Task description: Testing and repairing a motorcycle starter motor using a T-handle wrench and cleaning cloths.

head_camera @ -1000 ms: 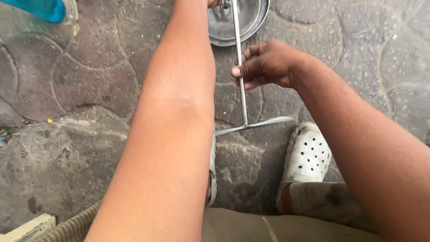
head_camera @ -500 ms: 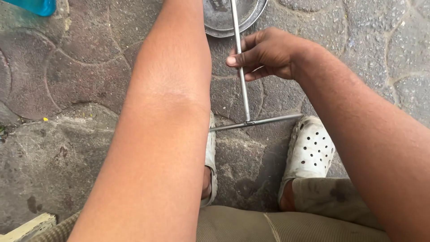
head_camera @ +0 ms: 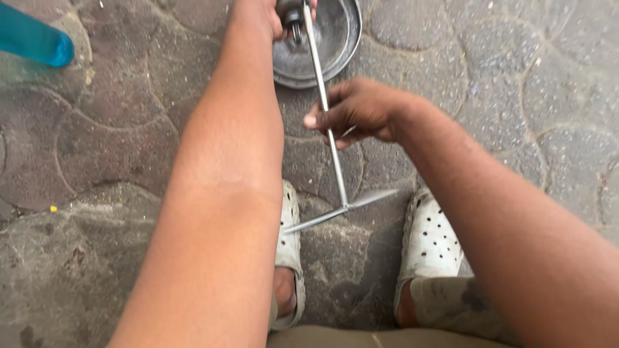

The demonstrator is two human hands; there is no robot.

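A long metal T-handled wrench (head_camera: 335, 174) runs from a dark round metal part (head_camera: 322, 45) at the top down to its crossbar near my feet. My right hand (head_camera: 358, 113) pinches the wrench's shaft partway along. My left hand (head_camera: 274, 16) reaches to the top edge of the view and grips the wrench's dark socket end (head_camera: 293, 19) over the round part; most of that hand is cut off by the frame. My left forearm crosses the middle of the view.
I stand on rough stone paving (head_camera: 490, 71) in white perforated clogs, the left clog (head_camera: 287, 251) and the right clog (head_camera: 432, 241). A blue plastic object (head_camera: 35, 40) lies at the upper left.
The view has tilted downward, so the round metal part and the blue object show more fully. My right hand has slid slightly along the shaft, and the wrench's crossbar has turned a little.
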